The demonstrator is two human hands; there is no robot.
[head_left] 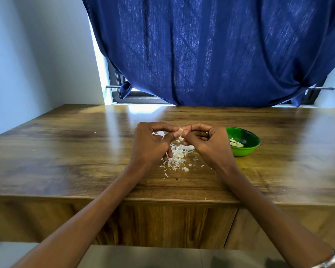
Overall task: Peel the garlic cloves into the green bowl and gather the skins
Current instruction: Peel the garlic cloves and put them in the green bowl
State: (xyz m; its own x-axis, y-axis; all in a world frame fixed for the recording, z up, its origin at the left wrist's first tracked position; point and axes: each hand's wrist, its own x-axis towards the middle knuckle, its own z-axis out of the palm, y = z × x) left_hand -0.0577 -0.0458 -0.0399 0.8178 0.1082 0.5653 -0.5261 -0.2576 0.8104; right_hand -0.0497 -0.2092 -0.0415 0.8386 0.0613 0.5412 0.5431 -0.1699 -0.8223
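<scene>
A: Near edge first?
B: Both forearms reach in over the front of the wooden tabletop (66,151). Bracelet (329,261) on the right wrist.

A: Skins?
B: Loose white pile of garlic skins (179,155) on the tabletop, under and between the hands. A few flakes scattered toward the near side.

A: Grip state?
B: Left hand (150,145) and right hand (211,144) meet above the pile. Fingers of both curled, thumb and forefinger tips pinching one garlic clove (180,130) between them. Clove is off the surface. Ring (207,134) on a right finger.

A: Bowl?
B: Green bowl (249,149) just right of the right hand, on the tabletop. Pale peeled cloves (236,143) inside; count not clear.

A: Behind?
B: Blue curtain (211,55) hangs over a window (135,95) at the far edge. Plain wall (37,55) on the left.
</scene>
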